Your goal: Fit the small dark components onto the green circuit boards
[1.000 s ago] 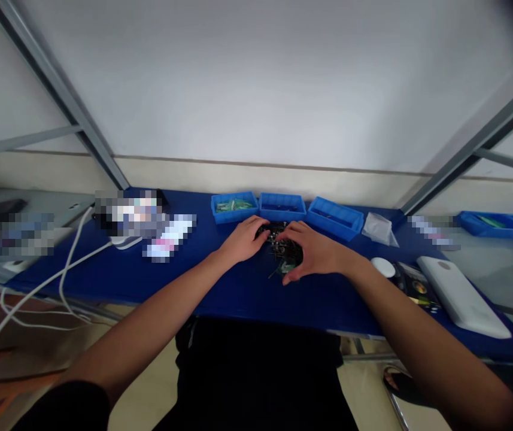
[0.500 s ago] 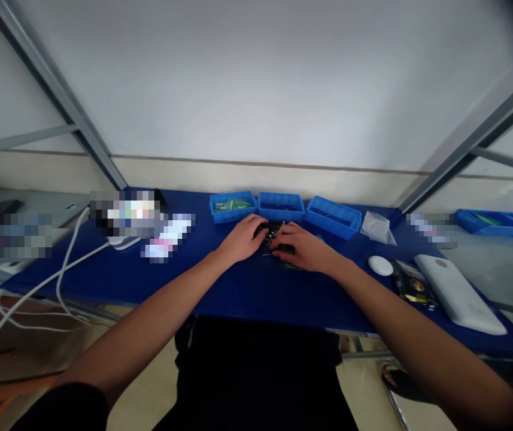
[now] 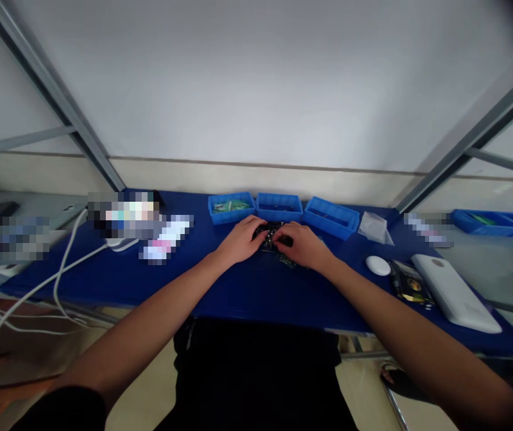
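Note:
My left hand (image 3: 242, 240) curls around the left side of a dark assembly with small shiny bits (image 3: 270, 234) on the table, fingers and thumb closed against it. Over its right side, my right hand (image 3: 301, 244) has thumb and fingers pinched together; what they hold is too small to make out. Just below the right hand lie green pieces like small circuit boards (image 3: 287, 261), partly hidden by it. Behind the hands stand three blue bins: the left bin (image 3: 231, 216) holds green and pale pieces, the middle bin (image 3: 278, 214) and right bin (image 3: 333, 224) a few dark ones.
Right of the bins lies a clear plastic bag (image 3: 373, 227). A round white case (image 3: 378, 265), a black packet (image 3: 411, 281) and a long white device (image 3: 456, 293) lie at the right. White cables (image 3: 61, 272) cross the left edge. Metal frame posts (image 3: 476, 131) flank the blue table (image 3: 247, 293).
My right hand's fingers have drawn from spread over the dark assembly into a pinch at its right side. The left hand stays in place. The view has shifted slightly.

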Demonstrator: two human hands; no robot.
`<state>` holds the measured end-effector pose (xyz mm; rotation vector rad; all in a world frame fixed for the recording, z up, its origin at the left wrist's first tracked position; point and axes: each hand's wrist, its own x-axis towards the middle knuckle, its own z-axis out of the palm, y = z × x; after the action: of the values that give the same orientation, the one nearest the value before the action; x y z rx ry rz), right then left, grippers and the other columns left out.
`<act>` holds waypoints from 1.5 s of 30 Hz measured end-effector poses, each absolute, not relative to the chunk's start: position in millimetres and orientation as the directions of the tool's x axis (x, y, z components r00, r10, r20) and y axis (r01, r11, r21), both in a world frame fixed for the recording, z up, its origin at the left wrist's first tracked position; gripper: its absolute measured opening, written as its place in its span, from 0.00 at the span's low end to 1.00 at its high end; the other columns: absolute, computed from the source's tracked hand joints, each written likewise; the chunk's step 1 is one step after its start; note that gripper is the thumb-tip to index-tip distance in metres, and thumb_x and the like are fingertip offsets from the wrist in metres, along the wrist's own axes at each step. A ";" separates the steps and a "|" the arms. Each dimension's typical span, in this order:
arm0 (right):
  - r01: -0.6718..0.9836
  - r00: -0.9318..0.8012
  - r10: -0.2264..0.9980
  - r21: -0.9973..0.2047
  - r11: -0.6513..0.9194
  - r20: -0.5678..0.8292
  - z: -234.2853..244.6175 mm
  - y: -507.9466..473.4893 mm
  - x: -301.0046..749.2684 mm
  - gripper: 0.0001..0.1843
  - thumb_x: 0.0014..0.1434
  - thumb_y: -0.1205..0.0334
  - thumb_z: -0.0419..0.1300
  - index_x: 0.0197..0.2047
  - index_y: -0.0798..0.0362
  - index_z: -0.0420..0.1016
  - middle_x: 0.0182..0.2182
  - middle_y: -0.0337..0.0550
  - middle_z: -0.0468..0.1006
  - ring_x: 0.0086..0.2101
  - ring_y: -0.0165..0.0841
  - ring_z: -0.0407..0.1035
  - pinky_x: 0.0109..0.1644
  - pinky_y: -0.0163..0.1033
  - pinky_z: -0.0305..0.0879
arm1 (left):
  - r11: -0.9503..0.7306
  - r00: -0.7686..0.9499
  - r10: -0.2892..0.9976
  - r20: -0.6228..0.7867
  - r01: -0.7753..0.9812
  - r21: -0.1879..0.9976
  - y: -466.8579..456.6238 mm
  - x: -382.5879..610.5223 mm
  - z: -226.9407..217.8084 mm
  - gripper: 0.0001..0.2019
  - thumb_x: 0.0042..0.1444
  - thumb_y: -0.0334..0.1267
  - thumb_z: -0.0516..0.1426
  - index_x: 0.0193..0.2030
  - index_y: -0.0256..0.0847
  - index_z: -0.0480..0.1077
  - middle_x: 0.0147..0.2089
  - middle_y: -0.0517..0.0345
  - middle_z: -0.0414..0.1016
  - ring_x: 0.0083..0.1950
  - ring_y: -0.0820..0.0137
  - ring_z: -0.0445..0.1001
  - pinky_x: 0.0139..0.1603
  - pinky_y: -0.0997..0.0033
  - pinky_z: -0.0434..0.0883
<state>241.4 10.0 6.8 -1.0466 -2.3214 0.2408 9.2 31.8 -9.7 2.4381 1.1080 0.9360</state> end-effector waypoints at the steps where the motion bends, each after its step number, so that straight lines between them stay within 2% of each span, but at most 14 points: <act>1: 0.635 -0.503 0.741 -0.391 0.666 0.445 6.3 10.3 241.2 0.08 0.60 0.72 0.66 0.38 0.48 0.80 0.35 0.40 0.84 0.38 0.39 0.75 0.47 0.45 0.72 | -0.658 0.489 0.753 0.441 0.555 0.509 31.7 9.2 -9.9 0.14 0.73 0.38 0.56 0.60 0.41 0.74 0.58 0.45 0.77 0.62 0.57 0.77 0.68 0.50 0.73; 5: 0.632 -0.362 0.770 -0.468 0.617 0.526 7.4 10.7 242.4 0.06 0.61 0.69 0.65 0.38 0.48 0.80 0.35 0.41 0.83 0.37 0.38 0.76 0.44 0.44 0.73 | -0.660 0.470 0.751 0.463 0.559 0.502 31.2 10.1 -7.4 0.13 0.72 0.39 0.57 0.59 0.42 0.76 0.57 0.47 0.80 0.61 0.56 0.78 0.66 0.49 0.74; 9: 0.603 -0.249 0.764 -0.522 0.604 0.596 12.0 8.2 242.9 0.04 0.63 0.65 0.64 0.40 0.48 0.81 0.36 0.42 0.83 0.34 0.37 0.77 0.42 0.44 0.75 | -0.720 0.521 0.694 0.497 0.498 0.483 29.5 12.7 -0.3 0.08 0.70 0.37 0.60 0.51 0.45 0.80 0.51 0.53 0.85 0.56 0.58 0.81 0.63 0.51 0.75; 15: 0.547 -0.205 0.779 -0.591 0.594 0.593 14.3 2.5 238.1 0.04 0.65 0.59 0.66 0.41 0.47 0.83 0.36 0.43 0.85 0.34 0.39 0.79 0.39 0.45 0.75 | -0.736 0.505 0.676 0.537 0.435 0.518 27.7 14.0 5.5 0.09 0.69 0.36 0.61 0.51 0.47 0.82 0.51 0.53 0.86 0.55 0.59 0.82 0.59 0.53 0.77; 18: 0.517 -0.214 0.788 -0.618 0.593 0.577 12.1 2.7 237.6 0.04 0.65 0.58 0.67 0.42 0.47 0.83 0.37 0.42 0.86 0.34 0.38 0.79 0.40 0.45 0.76 | -0.725 0.505 0.687 0.522 0.437 0.532 28.1 12.6 4.8 0.07 0.68 0.37 0.63 0.48 0.47 0.83 0.49 0.54 0.87 0.52 0.60 0.83 0.56 0.55 0.78; 23: 0.513 -0.262 0.775 -0.597 0.616 0.575 8.5 5.4 241.3 0.06 0.67 0.56 0.67 0.44 0.47 0.82 0.38 0.42 0.87 0.36 0.38 0.81 0.42 0.45 0.78 | -0.704 0.442 0.710 0.548 0.431 0.565 27.7 11.2 3.8 0.06 0.69 0.39 0.63 0.47 0.47 0.84 0.47 0.55 0.87 0.51 0.60 0.83 0.55 0.57 0.78; 28: 0.516 -0.298 0.699 -0.506 0.691 0.650 9.7 3.8 240.9 0.16 0.69 0.59 0.63 0.59 0.46 0.79 0.42 0.43 0.87 0.36 0.37 0.82 0.44 0.44 0.80 | -0.718 0.423 0.693 0.584 0.338 0.608 24.8 12.5 6.3 0.07 0.69 0.41 0.63 0.47 0.45 0.84 0.47 0.54 0.87 0.50 0.62 0.84 0.55 0.62 0.78; 31: 0.526 -0.320 0.675 -0.467 0.710 0.665 13.1 1.5 238.4 0.13 0.70 0.61 0.62 0.54 0.44 0.83 0.45 0.43 0.87 0.40 0.38 0.82 0.46 0.45 0.80 | -0.706 0.430 0.704 0.566 0.332 0.626 23.7 12.7 7.0 0.08 0.70 0.41 0.62 0.48 0.44 0.83 0.47 0.54 0.87 0.48 0.64 0.84 0.53 0.64 0.78; 36: 0.559 -0.245 0.706 -0.498 0.663 0.665 14.9 -0.3 236.5 0.08 0.68 0.60 0.65 0.48 0.47 0.85 0.39 0.42 0.88 0.36 0.39 0.83 0.42 0.44 0.80 | -0.628 0.403 0.763 0.506 0.275 0.728 23.0 12.5 5.4 0.11 0.72 0.43 0.59 0.53 0.43 0.81 0.45 0.54 0.87 0.43 0.66 0.85 0.44 0.69 0.78; 42: 0.548 -0.250 0.694 -0.492 0.677 0.675 14.4 0.8 236.6 0.13 0.70 0.60 0.63 0.55 0.47 0.84 0.41 0.43 0.88 0.37 0.38 0.83 0.43 0.45 0.81 | -0.608 0.420 0.776 0.471 0.295 0.737 22.9 14.3 4.6 0.13 0.72 0.43 0.58 0.53 0.42 0.82 0.48 0.53 0.87 0.45 0.64 0.85 0.44 0.68 0.79; 45: 0.532 -0.276 0.681 -0.482 0.696 0.678 15.2 1.0 236.0 0.11 0.71 0.60 0.62 0.52 0.46 0.85 0.42 0.44 0.88 0.39 0.39 0.82 0.46 0.47 0.81 | -0.607 0.434 0.775 0.459 0.309 0.732 23.2 14.7 4.2 0.13 0.72 0.43 0.58 0.53 0.42 0.83 0.49 0.53 0.87 0.44 0.65 0.85 0.45 0.67 0.78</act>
<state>236.0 1.0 15.2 -0.9367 -1.9521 0.1963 14.7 23.2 4.2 2.1332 0.9089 1.0947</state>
